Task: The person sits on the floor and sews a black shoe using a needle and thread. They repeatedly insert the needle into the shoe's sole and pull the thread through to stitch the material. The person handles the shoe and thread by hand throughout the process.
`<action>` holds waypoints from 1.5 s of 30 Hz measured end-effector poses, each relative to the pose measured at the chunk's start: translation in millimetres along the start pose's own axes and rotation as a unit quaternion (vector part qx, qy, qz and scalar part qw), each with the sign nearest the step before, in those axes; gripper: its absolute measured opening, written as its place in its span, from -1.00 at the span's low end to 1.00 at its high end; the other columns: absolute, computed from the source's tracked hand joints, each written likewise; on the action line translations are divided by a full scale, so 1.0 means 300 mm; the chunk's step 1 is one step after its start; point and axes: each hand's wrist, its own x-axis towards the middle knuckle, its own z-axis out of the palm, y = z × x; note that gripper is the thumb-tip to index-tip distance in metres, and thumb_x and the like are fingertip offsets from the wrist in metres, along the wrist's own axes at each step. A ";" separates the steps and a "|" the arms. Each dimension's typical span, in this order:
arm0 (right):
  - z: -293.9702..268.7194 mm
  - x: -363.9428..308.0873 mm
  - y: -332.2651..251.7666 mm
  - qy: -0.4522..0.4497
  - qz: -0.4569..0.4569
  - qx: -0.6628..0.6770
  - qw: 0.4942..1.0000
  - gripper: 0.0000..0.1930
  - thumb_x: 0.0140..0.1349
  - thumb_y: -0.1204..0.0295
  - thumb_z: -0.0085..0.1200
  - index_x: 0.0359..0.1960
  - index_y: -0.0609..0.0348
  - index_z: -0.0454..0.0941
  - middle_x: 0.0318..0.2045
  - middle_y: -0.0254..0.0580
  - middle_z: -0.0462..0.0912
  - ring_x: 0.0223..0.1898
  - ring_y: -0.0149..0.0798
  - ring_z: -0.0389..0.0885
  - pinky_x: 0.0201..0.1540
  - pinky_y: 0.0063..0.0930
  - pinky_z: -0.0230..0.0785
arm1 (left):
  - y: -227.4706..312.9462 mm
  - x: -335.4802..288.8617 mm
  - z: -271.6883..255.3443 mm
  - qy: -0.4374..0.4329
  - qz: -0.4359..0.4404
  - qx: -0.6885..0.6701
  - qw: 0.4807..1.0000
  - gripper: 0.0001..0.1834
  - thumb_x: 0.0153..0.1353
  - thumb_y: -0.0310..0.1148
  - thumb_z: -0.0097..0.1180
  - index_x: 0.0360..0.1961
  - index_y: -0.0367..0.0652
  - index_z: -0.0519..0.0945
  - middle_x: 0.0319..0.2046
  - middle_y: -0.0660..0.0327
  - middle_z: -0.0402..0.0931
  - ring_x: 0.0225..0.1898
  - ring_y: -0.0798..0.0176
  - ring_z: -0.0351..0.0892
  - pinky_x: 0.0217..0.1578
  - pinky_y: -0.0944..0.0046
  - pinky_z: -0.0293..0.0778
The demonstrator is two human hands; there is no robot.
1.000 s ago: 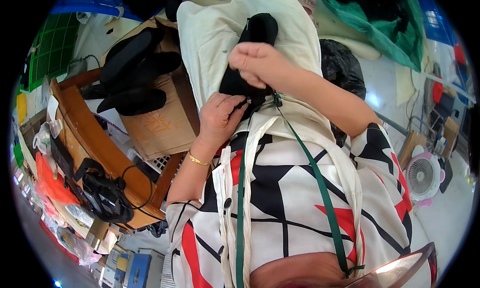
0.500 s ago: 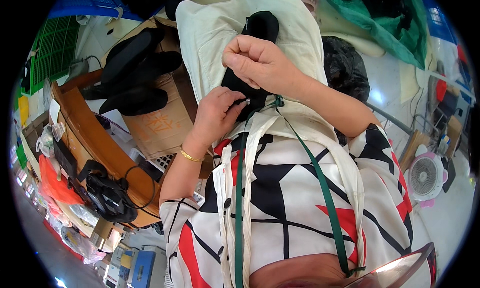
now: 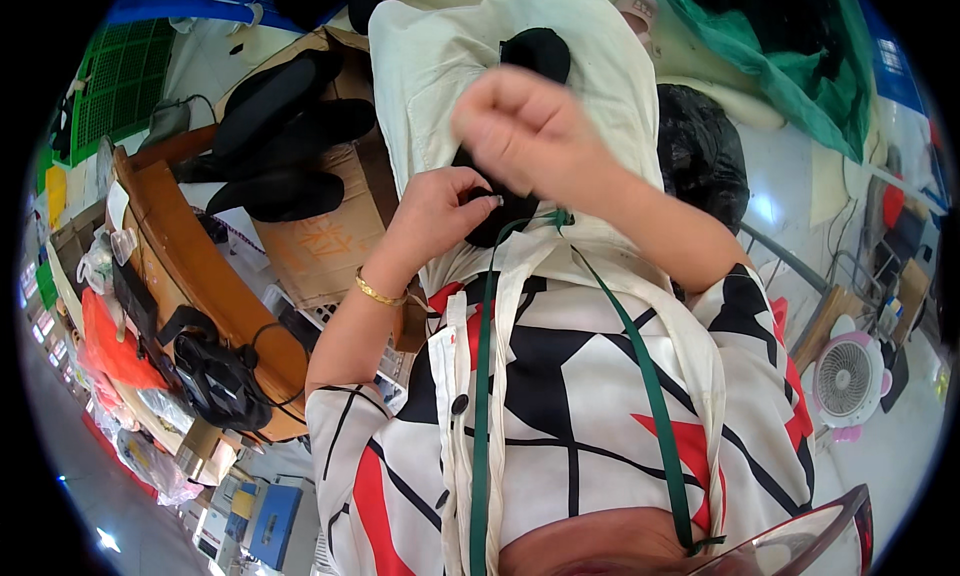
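Observation:
On the cream apron (image 3: 420,66) over my lap lies a long black padded piece (image 3: 538,51), shaped like a shoe or slipper. My left hand (image 3: 432,216) is at its near left edge, thumb and forefinger pinched around a small shiny silver piece (image 3: 496,201) too small to name. Above the middle of the black piece, my right hand (image 3: 535,136) is raised with the fingers curled in, smeared by motion. What it holds, if anything, cannot be made out. Both hands hide much of the black piece.
Several similar black pieces (image 3: 285,194) rest on a cardboard box (image 3: 315,251) at the left, beside a curved wooden table edge (image 3: 215,306) with a black bag (image 3: 215,376). To the right are a black plastic bag (image 3: 700,156) and a white fan (image 3: 848,376).
My right hand has moved slightly and is blurred now. The left hand keeps its pinch near the edge of the black piece. The whole view has shifted a little.

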 end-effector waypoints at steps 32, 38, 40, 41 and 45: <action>-0.094 -0.110 -0.100 0.067 -0.174 -0.126 0.974 -0.84 0.43 0.53 -0.08 0.00 0.17 0.39 -0.58 -0.47 0.29 -0.66 -0.59 0.20 -0.62 -0.72 0.07 | 0.057 -0.125 -0.254 0.472 0.229 -0.110 0.844 -0.78 0.35 -0.44 0.02 -0.04 -0.29 0.56 -0.21 0.18 0.58 -0.16 0.33 0.54 -0.05 0.36 0.43; -0.153 -0.087 -0.059 0.027 -0.182 -0.269 0.945 -0.79 0.43 0.53 -0.08 0.05 0.17 0.46 -0.50 -0.43 0.36 -0.57 -0.56 0.30 -0.52 -0.72 0.19 | -0.003 0.042 -0.397 0.231 0.251 -0.062 0.938 -0.78 0.39 -0.35 0.02 -0.13 -0.26 0.62 -0.36 0.25 0.59 -0.25 0.42 0.52 -0.13 0.36 0.44; -0.164 -0.077 -0.039 0.038 -0.156 -0.413 0.896 -0.77 0.38 0.54 -0.02 0.03 0.19 0.52 -0.46 -0.29 0.40 -0.49 -0.40 0.39 -0.41 -0.56 0.29 | -0.071 0.155 -0.331 0.208 0.212 -0.121 0.947 -0.75 0.33 -0.27 0.03 -0.14 -0.18 0.65 -0.30 0.09 0.66 -0.22 0.14 0.64 -0.14 0.22 0.49; -0.156 -0.064 -0.017 0.031 -0.190 -0.508 0.839 -0.77 0.35 0.55 0.00 0.02 0.19 0.53 -0.45 -0.23 0.42 -0.48 -0.32 0.42 -0.40 -0.50 0.32 | -0.112 0.187 -0.306 0.227 0.189 -0.077 0.952 -0.74 0.33 -0.26 0.03 -0.14 -0.17 0.65 -0.28 0.07 0.66 -0.20 0.09 0.64 -0.13 0.19 0.49; -0.173 -0.054 0.051 0.001 -0.145 -0.702 0.697 -0.82 0.23 0.47 0.14 -0.15 0.18 0.54 -0.41 -0.06 0.47 -0.36 -0.01 0.49 -0.32 -0.17 0.37 | -0.135 0.177 -0.219 0.363 0.094 0.093 0.922 -0.71 0.34 -0.21 0.02 -0.20 -0.19 0.66 -0.27 -0.05 0.64 -0.14 -0.06 0.63 -0.09 0.09 0.51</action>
